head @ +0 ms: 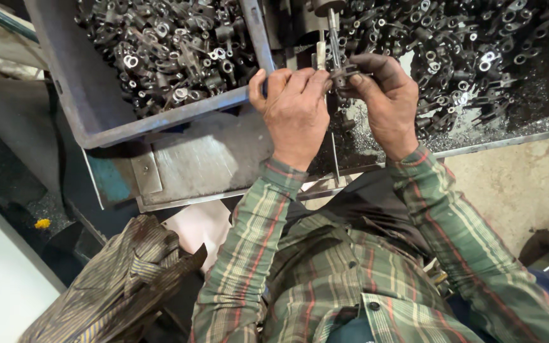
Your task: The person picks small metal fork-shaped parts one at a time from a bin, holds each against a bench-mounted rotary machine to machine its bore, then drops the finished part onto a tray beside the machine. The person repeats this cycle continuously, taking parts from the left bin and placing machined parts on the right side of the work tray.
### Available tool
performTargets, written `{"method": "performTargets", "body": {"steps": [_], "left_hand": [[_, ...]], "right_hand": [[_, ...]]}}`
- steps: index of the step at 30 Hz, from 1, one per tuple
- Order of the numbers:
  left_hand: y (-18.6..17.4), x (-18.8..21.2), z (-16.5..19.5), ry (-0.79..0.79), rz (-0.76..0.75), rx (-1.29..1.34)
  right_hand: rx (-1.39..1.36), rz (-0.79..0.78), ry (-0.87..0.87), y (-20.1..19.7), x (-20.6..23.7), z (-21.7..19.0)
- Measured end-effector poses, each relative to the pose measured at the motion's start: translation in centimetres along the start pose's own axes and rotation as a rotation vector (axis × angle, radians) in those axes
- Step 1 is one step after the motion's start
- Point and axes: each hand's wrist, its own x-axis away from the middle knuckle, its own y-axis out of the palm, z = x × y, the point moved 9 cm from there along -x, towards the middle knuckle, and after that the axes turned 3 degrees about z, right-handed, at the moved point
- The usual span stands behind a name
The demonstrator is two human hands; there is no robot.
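The small dark forged metal part (340, 75) pinched between the grimy left hand (295, 113) and right hand (384, 101) looks matt and oily. At upper left, the grey metal bin (90, 121) has a dull, worn wall; its heaped dark metal pieces (166, 44) show bright machined rings. The flat steel plate (211, 159) at centre left is scratched and faintly shiny. The green plaid sleeves (255, 241) are soft woven cloth.

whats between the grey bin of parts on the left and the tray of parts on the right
In the head view, the two hands meet there: the left hand and right hand pinch a small dark metal part beneath a vertical machine spindle.
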Motion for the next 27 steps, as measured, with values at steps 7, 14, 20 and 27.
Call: {"method": "performTargets", "body": {"steps": [7, 14, 20, 27], "left_hand": [[0.9, -0.8, -0.1, -0.027, 0.025, -0.063], [0.9, -0.3, 0.4, -0.018, 0.060, -0.069], [0.1, -0.1, 1.2, 0.032, 0.069, -0.031], [-0.6, 2.1, 0.4, 0.196, -0.191, 0.162]], "right_hand": [[0.040, 0.029, -0.012, -0.3, -1.3, 0.3], [-0.046, 0.031, 0.039, -0.7, -1.1, 0.4], [-0.054, -0.031, 0.011, -0.4, -0.1, -1.1], [0.077, -0.185, 0.040, -1.5, 4.8, -1.6]]}}
